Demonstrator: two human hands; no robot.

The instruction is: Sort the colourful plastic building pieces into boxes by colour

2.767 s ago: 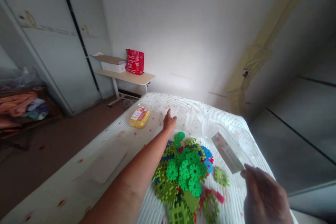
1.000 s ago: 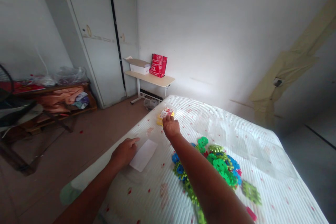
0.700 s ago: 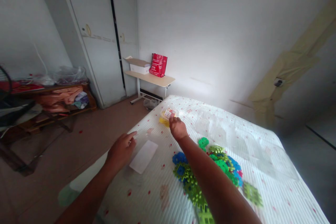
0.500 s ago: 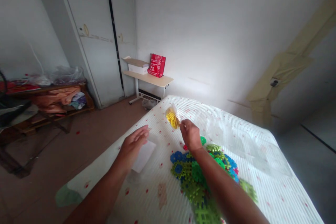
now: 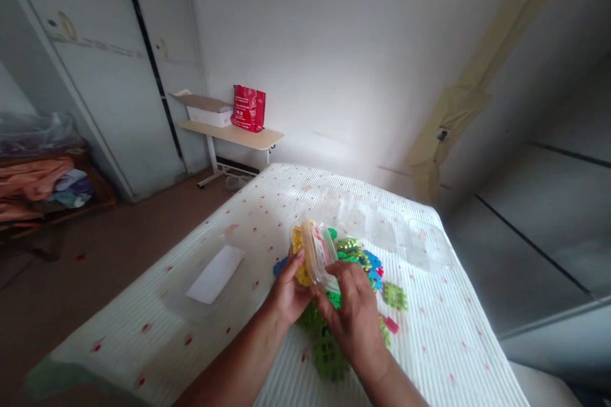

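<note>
Both my hands hold a small clear plastic box of yellow pieces (image 5: 312,255) upright above the bed. My left hand (image 5: 287,291) grips its left side with the fingers curled round it. My right hand (image 5: 352,313) pinches the box's lid edge on the right. Just beneath and behind the hands lies a pile of green, blue and red interlocking plastic pieces (image 5: 356,280) on the white mattress (image 5: 238,331).
A white card under a clear lid (image 5: 216,265) lies on the mattress to the left. Clear empty plastic containers (image 5: 405,238) sit at the far right. A small side table (image 5: 233,135) with a red bag (image 5: 249,109) stands by the wall; cupboard doors to the left.
My right hand picked the yellow box up from the far side of the mattress and brought it close. My left hand left the white card and took hold of the box too.
</note>
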